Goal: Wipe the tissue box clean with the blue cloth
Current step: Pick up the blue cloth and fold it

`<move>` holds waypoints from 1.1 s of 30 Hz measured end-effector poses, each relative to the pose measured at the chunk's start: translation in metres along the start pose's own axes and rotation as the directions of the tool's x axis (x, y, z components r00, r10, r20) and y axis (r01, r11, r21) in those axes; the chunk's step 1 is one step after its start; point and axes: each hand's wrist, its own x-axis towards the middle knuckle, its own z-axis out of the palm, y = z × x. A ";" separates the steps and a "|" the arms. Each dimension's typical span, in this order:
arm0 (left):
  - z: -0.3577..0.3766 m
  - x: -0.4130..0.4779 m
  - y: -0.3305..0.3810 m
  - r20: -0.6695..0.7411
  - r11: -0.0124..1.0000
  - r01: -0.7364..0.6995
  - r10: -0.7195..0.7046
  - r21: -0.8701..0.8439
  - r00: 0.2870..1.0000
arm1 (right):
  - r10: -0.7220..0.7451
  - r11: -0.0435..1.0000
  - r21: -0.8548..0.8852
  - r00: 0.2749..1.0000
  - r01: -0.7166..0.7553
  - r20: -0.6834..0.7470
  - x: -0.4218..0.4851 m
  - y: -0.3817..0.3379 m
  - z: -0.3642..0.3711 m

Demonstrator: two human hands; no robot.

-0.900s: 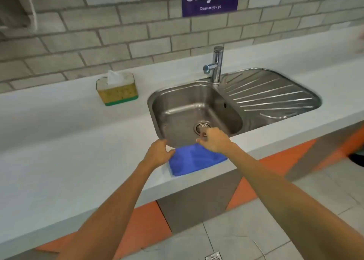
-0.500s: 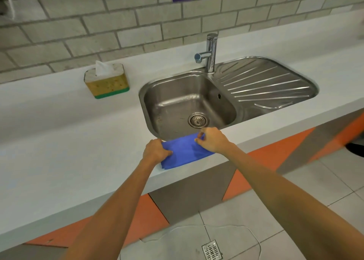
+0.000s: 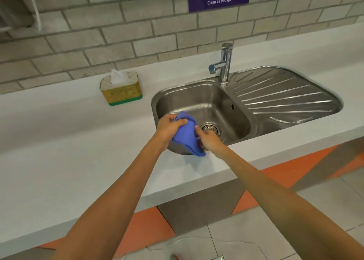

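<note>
Both hands are up off the table with the blue cloth (image 3: 187, 133) bunched between them, right over the front left corner of the sink (image 3: 202, 102). The left hand (image 3: 169, 128) is closed on the cloth's top edge, thumb pressed over the fold, and the right hand (image 3: 208, 138) pinches its right side, with a loose tail hanging down past the sink's front rim. The tissue box (image 3: 122, 89) sits well apart from all that, back on the raised ledge against the brick wall (image 3: 118, 35), left of the sink, upright with a white tissue (image 3: 117, 76) poking out the top. It's yellowish with a green band along the bottom. There's plenty of bare table (image 3: 69, 151) between the hands and the box, with just the step up to the ledge along the way. The tap (image 3: 222, 64) stands at the sink's back edge, spout pointing left, and the ribbed drainboard (image 3: 283, 96) runs off to the right.
</note>
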 end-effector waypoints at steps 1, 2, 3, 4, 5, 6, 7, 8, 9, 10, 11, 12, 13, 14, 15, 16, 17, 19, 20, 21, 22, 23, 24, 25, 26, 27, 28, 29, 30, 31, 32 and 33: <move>-0.003 0.004 0.008 0.003 1.000 -0.016 0.016 -0.016 1.000 | 0.032 0.989 0.145 0.999 -0.036 0.031 0.006 -0.008 0.006; -0.006 0.011 0.014 0.003 0.999 -0.020 0.020 -0.030 1.000 | 0.057 0.952 0.295 0.995 -0.078 0.077 0.011 -0.017 0.011; -0.009 0.016 0.019 -0.001 0.998 -0.019 0.019 -0.055 1.000 | 0.067 0.897 0.426 0.989 -0.116 0.129 0.017 -0.024 0.015; -0.013 0.023 0.022 0.006 0.998 -0.007 0.007 -0.069 1.000 | 0.064 0.838 0.524 0.981 -0.152 0.181 0.023 -0.031 0.020; -0.018 0.029 0.025 0.010 0.996 0.008 -0.008 -0.085 1.000 | 0.057 0.785 0.592 0.972 -0.185 0.228 0.030 -0.038 0.024; -0.024 0.037 0.027 0.016 0.996 0.029 -0.027 -0.084 1.000 | 0.045 0.740 0.638 0.963 -0.212 0.267 0.037 -0.043 0.029; -0.030 0.044 0.029 0.018 0.996 0.051 -0.050 -0.079 0.999 | 0.030 0.708 0.668 0.955 -0.230 0.296 0.043 -0.048 0.035; -0.037 0.051 0.031 0.015 0.997 0.056 -0.055 -0.057 0.998 | 0.018 0.693 0.680 0.949 -0.240 0.316 0.049 -0.053 0.040; -0.045 0.058 0.034 0.007 0.998 0.048 -0.048 -0.033 0.999 | 0.014 0.695 0.676 0.945 -0.244 0.327 0.056 -0.058 0.046; -0.052 0.065 0.036 0.000 1.000 0.026 -0.026 0.003 1.000 | 0.017 0.700 0.669 0.943 -0.249 0.334 0.062 -0.064 0.051; -0.059 0.071 0.039 -0.010 0.999 0.006 -0.006 0.040 1.000 | 0.021 0.697 0.669 0.939 -0.260 0.344 0.069 -0.070 0.057; -0.066 0.077 0.041 -0.012 0.997 -0.016 0.017 0.070 1.000 | 0.014 0.676 0.683 0.932 -0.276 0.363 0.074 -0.075 0.063; -0.072 0.082 0.043 -0.010 0.995 -0.034 0.035 0.090 0.999 | -0.004 0.645 0.707 0.924 -0.291 0.383 0.078 -0.082 0.069; -0.078 0.088 0.043 -0.004 0.995 -0.047 0.047 0.093 0.999 | -0.031 0.608 0.735 0.916 -0.299 0.399 0.082 -0.088 0.076; -0.084 0.092 0.045 0.003 0.995 -0.051 0.050 0.085 0.999 | -0.066 0.573 0.763 0.912 -0.298 0.406 0.087 -0.094 0.084; -0.090 0.096 0.047 0.005 0.996 -0.051 0.051 0.068 0.999 | -0.104 0.542 0.787 0.905 -0.296 0.412 0.090 -0.100 0.091; -0.096 0.101 0.047 0.003 0.998 -0.047 0.047 0.048 0.999 | -0.139 0.513 0.804 0.895 -0.301 0.423 0.094 -0.106 0.097; -0.111 0.112 0.045 -0.026 0.999 -0.047 0.047 0.018 0.999 | -0.188 0.473 0.823 0.877 -0.315 0.443 0.100 -0.117 0.108; -0.120 0.118 0.042 -0.055 0.998 -0.064 0.065 0.018 0.996 | -0.207 0.467 0.828 0.872 -0.309 0.443 0.102 -0.123 0.112; -0.129 0.124 0.039 -0.089 0.995 -0.093 0.095 0.033 0.991 | -0.226 0.471 0.831 0.870 -0.296 0.438 0.106 -0.129 0.116; -0.139 0.131 0.036 -0.120 0.990 -0.128 0.135 0.062 0.983 | -0.238 0.487 0.828 0.870 -0.278 0.432 0.109 -0.134 0.120; -0.148 0.137 0.032 -0.146 0.983 -0.153 0.166 0.100 0.975 | -0.237 0.518 0.816 0.873 -0.258 0.426 0.113 -0.138 0.125; -0.157 0.144 0.027 -0.169 0.975 -0.166 0.190 0.145 0.967 | -0.219 0.557 0.795 0.881 -0.241 0.420 0.118 -0.142 0.130; -0.164 0.151 0.022 -0.192 0.968 -0.160 0.197 0.194 0.962 | -0.190 0.598 0.768 0.890 -0.229 0.414 0.122 -0.146 0.134; -0.171 0.158 0.016 -0.219 0.962 -0.143 0.195 0.231 0.956 | -0.162 0.638 0.738 0.898 -0.221 0.409 0.125 -0.151 0.138; -0.176 0.164 0.011 -0.248 0.961 -0.124 0.187 0.248 0.951 | -0.137 0.673 0.707 0.903 -0.217 0.408 0.129 -0.155 0.142; -0.180 0.169 0.006 -0.278 0.962 -0.115 0.184 0.246 0.943 | -0.117 0.699 0.681 0.905 -0.217 0.409 0.134 -0.159 0.146; -0.184 0.173 0.002 -0.311 0.967 -0.109 0.179 0.231 0.934 | -0.101 0.719 0.660 0.907 -0.219 0.410 0.138 -0.163 0.149; -0.188 0.176 -0.002 -0.338 0.977 -0.091 0.153 0.193 0.929 | -0.086 0.733 0.644 0.910 -0.218 0.406 0.143 -0.166 0.152; -0.193 0.179 -0.006 -0.339 0.992 -0.061 0.095 0.109 0.936 | -0.072 0.746 0.630 0.914 -0.216 0.399 0.148 -0.169 0.154; -0.198 0.181 -0.011 -0.281 0.999 -0.019 0.011 -0.026 0.960 | -0.057 0.762 0.611 0.919 -0.212 0.390 0.153 -0.171 0.158; -0.202 0.181 -0.018 -0.151 0.982 0.043 -0.072 -0.185 0.986 | -0.046 0.781 0.590 0.922 -0.207 0.385 0.157 -0.173 0.161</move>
